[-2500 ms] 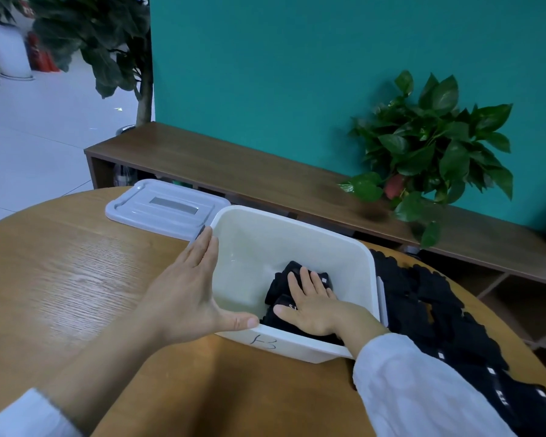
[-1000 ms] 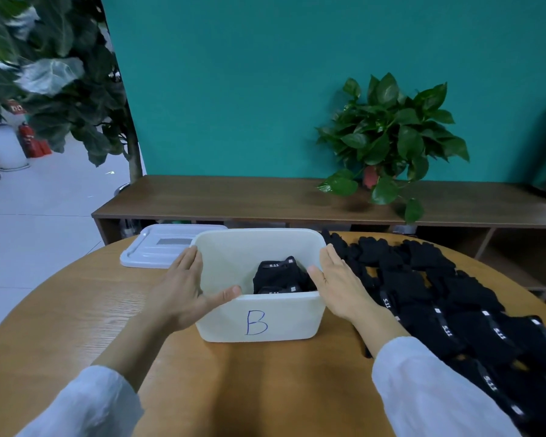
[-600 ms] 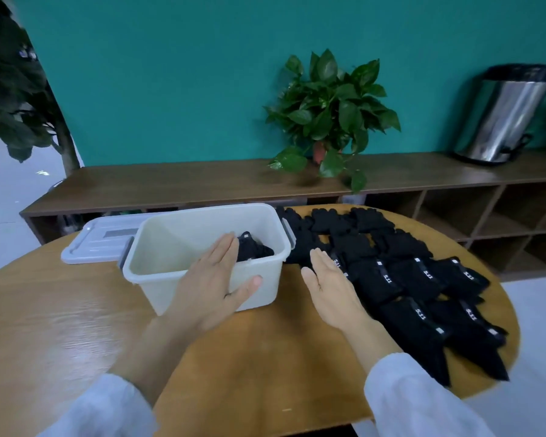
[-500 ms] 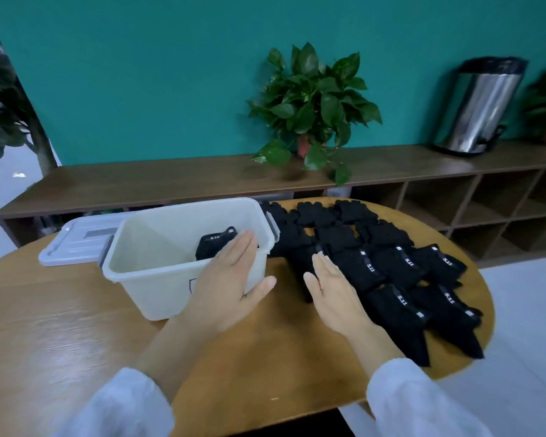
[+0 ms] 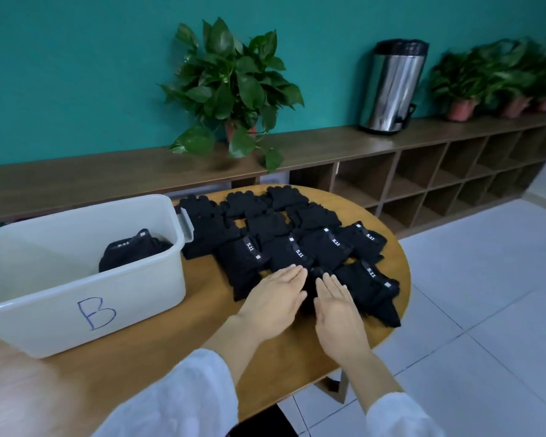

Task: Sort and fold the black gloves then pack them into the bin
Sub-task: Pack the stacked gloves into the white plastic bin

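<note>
Black gloves (image 5: 284, 244) spread over my table (image 5: 202, 342) beside the bin (image 5: 85, 294); left hand (image 5: 276, 298) and right hand (image 5: 336, 305) hover flat, fingers straight and together.

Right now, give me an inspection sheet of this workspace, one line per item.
Surface: round wooden table.
Job's things: white bin marked B holds folded gloves; loose black gloves spread to its right.
Clutter: nothing seen.
Grippers: left hand and right hand, fingers straight, side by side at the pile's near edge, gripping nothing.
Cables: nothing seen.
Surroundings: wooden shelf along a teal wall, potted plant, steel urn, tiled floor.
</note>
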`<state>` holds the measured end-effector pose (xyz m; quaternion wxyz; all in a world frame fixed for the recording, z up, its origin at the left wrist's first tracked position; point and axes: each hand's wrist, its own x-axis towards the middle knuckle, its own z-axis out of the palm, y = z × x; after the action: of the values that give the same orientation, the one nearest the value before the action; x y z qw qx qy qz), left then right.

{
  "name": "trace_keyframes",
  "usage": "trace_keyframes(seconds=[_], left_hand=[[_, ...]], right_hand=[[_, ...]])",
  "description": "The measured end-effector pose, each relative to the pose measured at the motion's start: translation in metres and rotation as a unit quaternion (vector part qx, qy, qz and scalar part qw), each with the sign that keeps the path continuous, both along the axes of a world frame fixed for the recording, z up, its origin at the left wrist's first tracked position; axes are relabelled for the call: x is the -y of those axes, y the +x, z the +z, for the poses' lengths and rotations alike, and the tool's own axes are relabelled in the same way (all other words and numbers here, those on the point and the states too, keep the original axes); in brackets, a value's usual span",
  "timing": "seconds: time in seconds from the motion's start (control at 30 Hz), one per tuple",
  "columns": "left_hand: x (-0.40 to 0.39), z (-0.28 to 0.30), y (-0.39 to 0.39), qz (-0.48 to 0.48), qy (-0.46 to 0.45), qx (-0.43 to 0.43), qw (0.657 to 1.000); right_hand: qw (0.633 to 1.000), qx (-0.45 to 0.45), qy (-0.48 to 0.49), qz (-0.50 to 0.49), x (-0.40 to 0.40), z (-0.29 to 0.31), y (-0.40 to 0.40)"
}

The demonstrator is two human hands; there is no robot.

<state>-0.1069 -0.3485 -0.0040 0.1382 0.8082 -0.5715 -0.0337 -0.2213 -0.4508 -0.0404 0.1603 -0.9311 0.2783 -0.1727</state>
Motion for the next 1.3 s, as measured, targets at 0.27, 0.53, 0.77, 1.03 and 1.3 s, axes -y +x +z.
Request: trace_keyframes(seconds=[0.27,0.53,0.77,1.03,1.3], left_hand=[[0.025,-0.028,-0.008,0.004,0.022,-0.033,0.999],[-0.018,-0.035,-0.025,0.062,0.004,-0.023,0.998],[-0.085,-0.040,-0.024,0.126,-0.010,-0.027,0.992],[-0.164,-0.041,-0.029,0.220,-0.034,-0.043,0.974],[-0.218,-0.038,-0.023,0.354,-0.063,-0.069,0.931]], right_hand=[[0.999,0.044,0.012,0.029,0.009,-0.024,-0.004],[0.989,0.074,0.036,0.121,-0.009,-0.025,-0.019],[0.969,0.064,0.055,0.233,-0.050,-0.019,-0.005],[0.933,0.036,0.054,0.354,-0.099,-0.019,0.025],[0.889,0.008,0.005,0.458,-0.143,-0.014,0.067]])
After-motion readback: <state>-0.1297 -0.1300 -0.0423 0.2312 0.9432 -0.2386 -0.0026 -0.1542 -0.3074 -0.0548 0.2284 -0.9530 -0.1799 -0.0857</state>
